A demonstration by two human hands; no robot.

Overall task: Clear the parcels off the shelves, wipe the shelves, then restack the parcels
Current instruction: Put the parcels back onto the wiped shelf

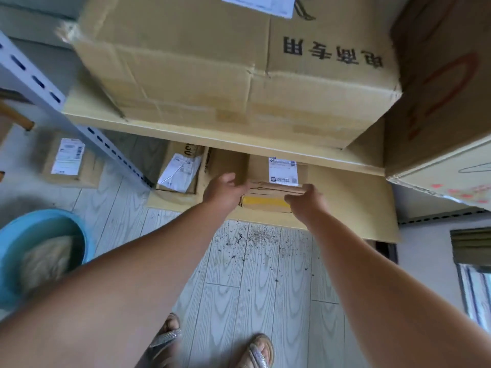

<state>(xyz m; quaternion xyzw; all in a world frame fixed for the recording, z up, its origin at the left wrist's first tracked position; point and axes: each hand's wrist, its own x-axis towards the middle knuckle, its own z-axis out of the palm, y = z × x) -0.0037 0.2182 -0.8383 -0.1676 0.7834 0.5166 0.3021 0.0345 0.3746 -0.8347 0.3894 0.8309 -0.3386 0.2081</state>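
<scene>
Reaching down to the low shelf (353,208), both hands are on a small box (268,193) that sits on the board, at about twelve o'clock from the person's feet. The left hand (223,191) touches the box's left end with its fingers fairly straight, and the right hand (305,199) curls over the box's right front corner, so it looks like it is holding on there. The box has a white label (283,171) on top and yellow tape (265,201) on the front. Just beside it, at about nine o'clock, sits another box with a crumpled label (178,172). Right above, at twelve o'clock, a big box (212,70) rests on the upper shelf (239,140). A blue tub (32,227) with a cloth (45,261) in it stands on the floor at about eight o'clock, and dark crumbs (255,235) lie on the floor near the shelf edge. I cannot tell if the box is going in or coming out. Here is what could go wrong. The left hand is not wrapped around the box, so the box could slip and tip to that side if it is lifted fast. The hands could bump the upper shelf, because the gap is small. The box could also knock the one next to it. A foot (259,351) could slide on the crumbs.
</scene>
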